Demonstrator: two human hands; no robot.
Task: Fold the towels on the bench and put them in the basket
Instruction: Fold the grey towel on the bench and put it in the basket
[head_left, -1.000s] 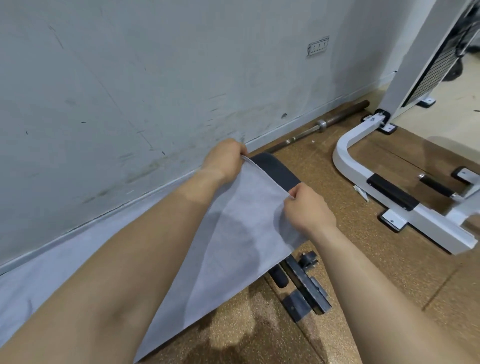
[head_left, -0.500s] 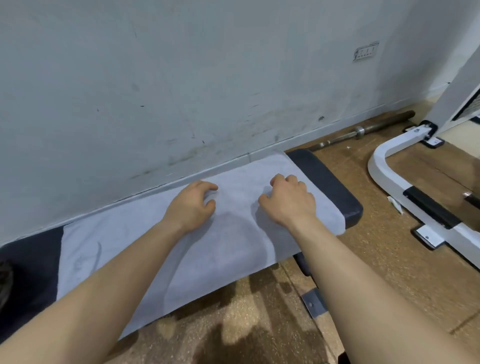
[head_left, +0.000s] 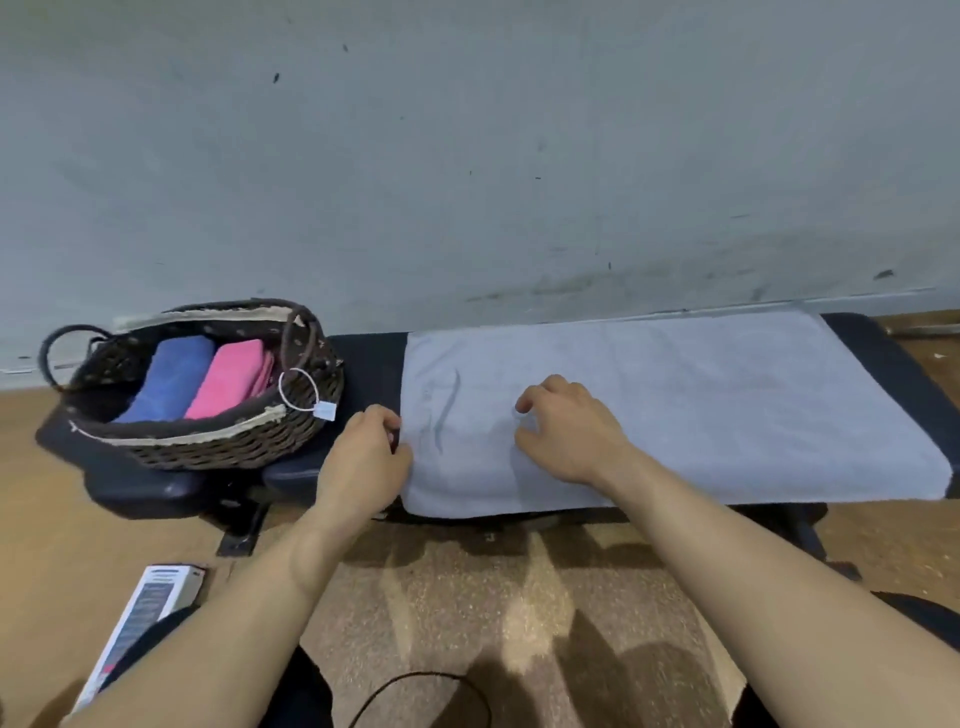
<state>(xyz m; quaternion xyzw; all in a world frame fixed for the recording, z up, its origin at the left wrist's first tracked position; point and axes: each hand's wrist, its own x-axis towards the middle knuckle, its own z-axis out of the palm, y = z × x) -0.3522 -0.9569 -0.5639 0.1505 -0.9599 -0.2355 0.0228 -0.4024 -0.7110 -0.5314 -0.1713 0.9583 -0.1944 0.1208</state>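
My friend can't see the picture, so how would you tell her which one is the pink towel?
Find the long black bench against the wall; a brown woven basket sits on its left end, away from the grey towel spread flat. Two folded towels lie inside, and the pink towel is the right-hand one, beside the blue towel.

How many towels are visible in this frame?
3: a grey towel spread flat on the bench, and a blue towel and a pink towel folded side by side in the basket. Others may hide beneath.
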